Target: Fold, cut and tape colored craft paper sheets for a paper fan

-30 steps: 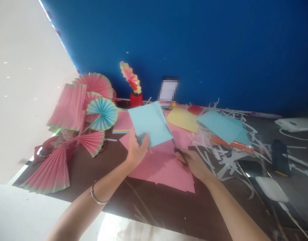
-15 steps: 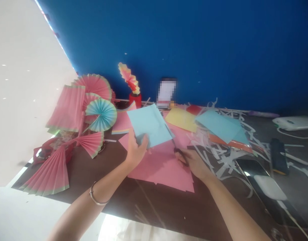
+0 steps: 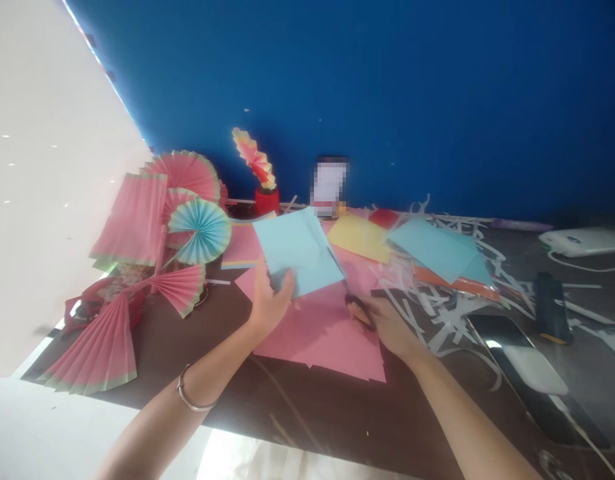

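Note:
My left hand (image 3: 272, 297) grips a light blue sheet of paper (image 3: 297, 250) by its lower left edge, thumb on top. The sheet is held up, tilted, over pink paper sheets (image 3: 322, 333) lying on the table. My right hand (image 3: 380, 323) is closed around the dark handles of a pair of scissors (image 3: 360, 310). The scissor blades reach up to the blue sheet's right edge, where a narrow strip seems partly cut along the side. Part of the blades is hidden at the paper.
Folded pink paper fans (image 3: 107, 340) and a blue fan (image 3: 200, 230) stand left. A red pot (image 3: 267, 200) is behind. Yellow paper (image 3: 360, 237), more blue paper (image 3: 435, 247) and white paper strips (image 3: 452, 327) lie right, beside a phone (image 3: 502, 340) and a black object (image 3: 551, 307).
The scissors' blades have shifted slightly against the blue sheet's right edge. Both hands keep their grips; the whole view has moved a little.

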### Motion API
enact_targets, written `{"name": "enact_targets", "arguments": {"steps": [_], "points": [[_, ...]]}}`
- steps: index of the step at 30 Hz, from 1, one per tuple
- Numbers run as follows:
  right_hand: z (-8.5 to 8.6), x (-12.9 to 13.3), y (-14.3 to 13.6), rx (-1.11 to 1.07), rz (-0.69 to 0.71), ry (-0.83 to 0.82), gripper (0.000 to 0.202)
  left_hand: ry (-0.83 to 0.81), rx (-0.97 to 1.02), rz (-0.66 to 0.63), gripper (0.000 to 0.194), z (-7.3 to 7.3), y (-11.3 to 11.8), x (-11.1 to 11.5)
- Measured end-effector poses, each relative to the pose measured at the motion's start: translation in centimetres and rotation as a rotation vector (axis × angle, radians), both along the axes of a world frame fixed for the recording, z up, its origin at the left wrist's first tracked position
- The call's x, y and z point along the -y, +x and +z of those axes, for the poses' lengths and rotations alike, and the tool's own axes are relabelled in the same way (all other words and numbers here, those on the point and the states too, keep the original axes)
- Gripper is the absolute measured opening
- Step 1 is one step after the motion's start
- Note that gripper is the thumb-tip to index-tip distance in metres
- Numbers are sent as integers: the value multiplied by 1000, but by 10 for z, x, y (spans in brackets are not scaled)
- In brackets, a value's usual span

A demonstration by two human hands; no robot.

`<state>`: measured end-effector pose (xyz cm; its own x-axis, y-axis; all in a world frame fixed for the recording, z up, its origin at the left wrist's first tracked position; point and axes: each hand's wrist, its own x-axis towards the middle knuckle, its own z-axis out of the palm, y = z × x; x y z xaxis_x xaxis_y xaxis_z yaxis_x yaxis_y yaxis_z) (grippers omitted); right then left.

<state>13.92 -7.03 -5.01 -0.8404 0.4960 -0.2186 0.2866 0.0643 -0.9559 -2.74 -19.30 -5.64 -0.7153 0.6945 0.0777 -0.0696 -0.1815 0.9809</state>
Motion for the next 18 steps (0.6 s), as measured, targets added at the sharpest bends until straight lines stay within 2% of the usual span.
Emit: {"name": "enact_targets", "arguments": {"steps": [9, 18], "points": [[0, 0, 0, 3, 8, 5, 51, -27, -6, 19, 36, 2, 0, 0], [2, 0, 0, 19, 0, -12, 44, -17, -25, 16, 34, 2, 1, 0]]}}
